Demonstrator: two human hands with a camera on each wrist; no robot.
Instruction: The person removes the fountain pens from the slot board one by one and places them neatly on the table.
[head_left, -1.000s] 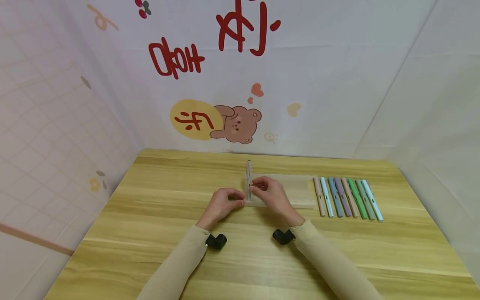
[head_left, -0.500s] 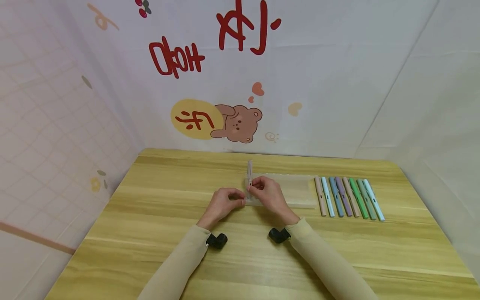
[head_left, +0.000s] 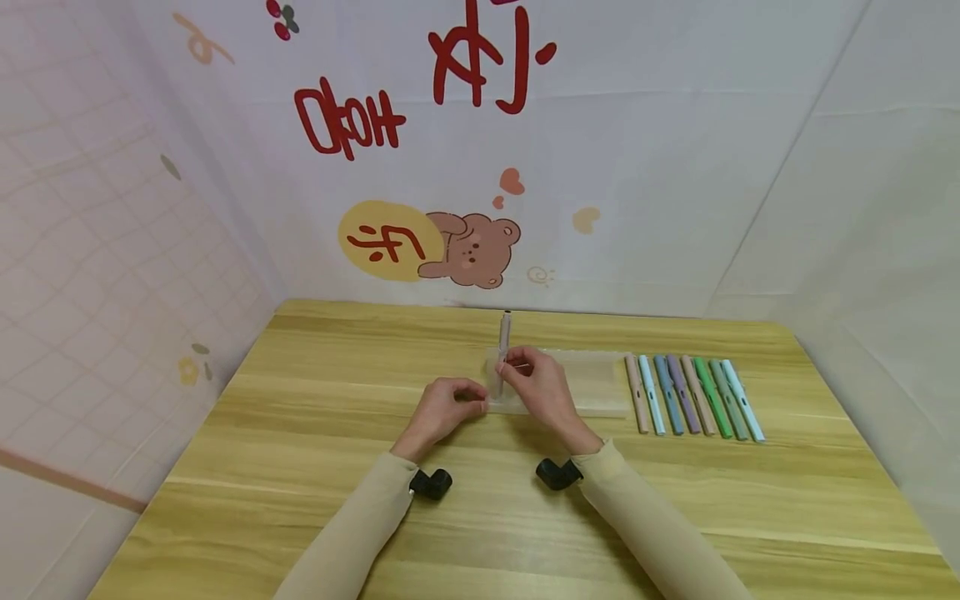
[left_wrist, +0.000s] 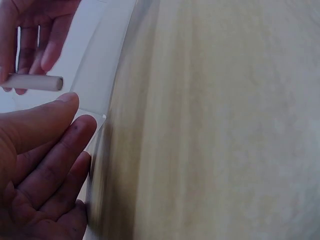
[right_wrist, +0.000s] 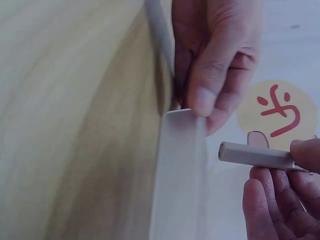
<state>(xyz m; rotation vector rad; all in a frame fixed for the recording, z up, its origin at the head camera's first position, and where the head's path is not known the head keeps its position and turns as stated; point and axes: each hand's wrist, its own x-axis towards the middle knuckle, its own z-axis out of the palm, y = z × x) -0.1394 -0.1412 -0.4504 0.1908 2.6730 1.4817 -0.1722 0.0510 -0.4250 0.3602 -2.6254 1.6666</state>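
Note:
My right hand (head_left: 542,385) pinches a pale grey-beige pen (head_left: 505,331) between thumb and fingers. The pen stands nearly upright, leaning slightly right, over the left end of a translucent white tray (head_left: 588,379). In the right wrist view, the end of the pen (right_wrist: 255,155) points toward the tray's edge strip (right_wrist: 175,185) with a gap between them. At the tray's near left corner, my left hand (head_left: 446,408) holds on with thumb and fingertips. The left wrist view shows its thumb and index finger (left_wrist: 82,132) at that corner.
Right of the tray lies a row of several pens, side by side: beige, light blue, blue, purple (head_left: 683,392), green (head_left: 712,396) and others. All rest on a wooden table (head_left: 315,483). A white printed cloth wall (head_left: 637,167) stands behind it.
The pen in my right hand has risen a little and shifted slightly right, its top now leaning right. My left hand stays at the tray's corner. The row of pens is unchanged.

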